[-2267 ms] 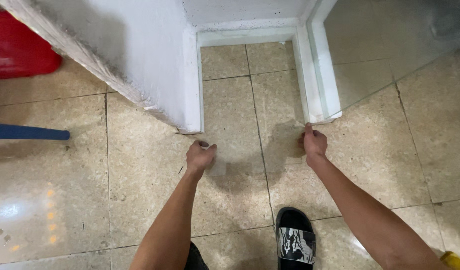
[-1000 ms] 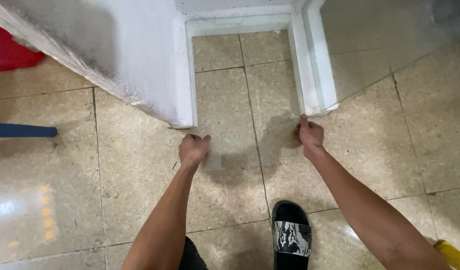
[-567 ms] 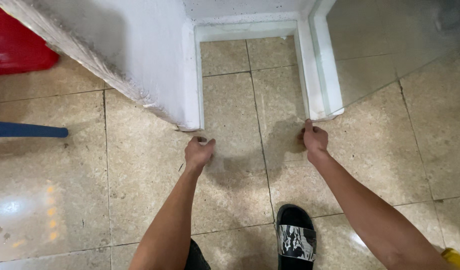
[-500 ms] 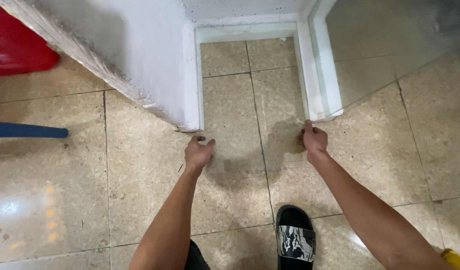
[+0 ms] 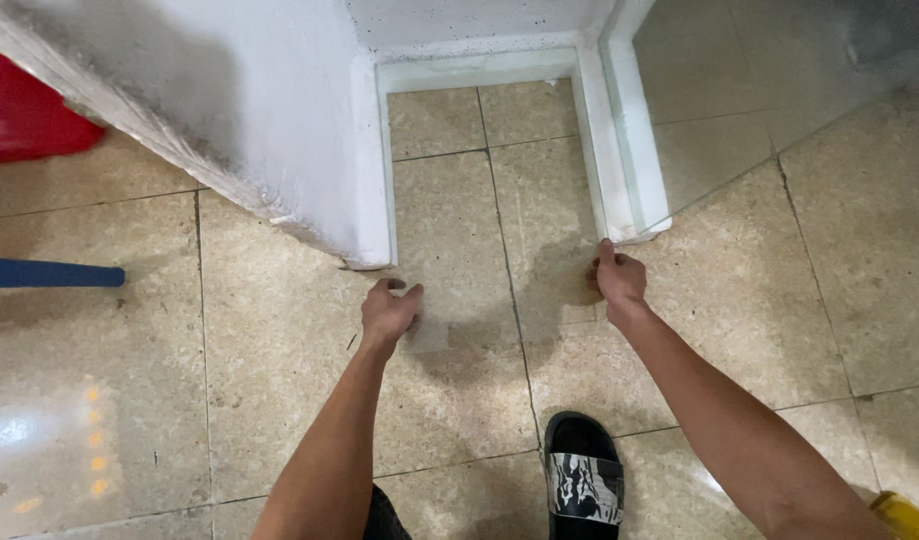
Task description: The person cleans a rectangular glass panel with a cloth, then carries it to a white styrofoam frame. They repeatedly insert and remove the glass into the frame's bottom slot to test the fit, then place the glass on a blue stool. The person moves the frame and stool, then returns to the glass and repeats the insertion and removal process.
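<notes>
Clear glass panel (image 5: 779, 90), white-framed, upright; both hands' fingers curled, grip unclear.

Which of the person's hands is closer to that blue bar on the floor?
Left. The left hand is right of the blue bar, across bare floor tile; the right hand is farther right, at the white frame.

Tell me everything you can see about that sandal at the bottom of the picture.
The sandal is a black slide with a wide strap across the top, patterned in black and white streaks. It looks like rubber or foam. It lies flat on the beige tiled floor, toe end pointing away from the camera, its heel cut off by the bottom edge. It sits between the person's two arms, below the right hand. Neither hand touches it. No foot shows in it.
</notes>
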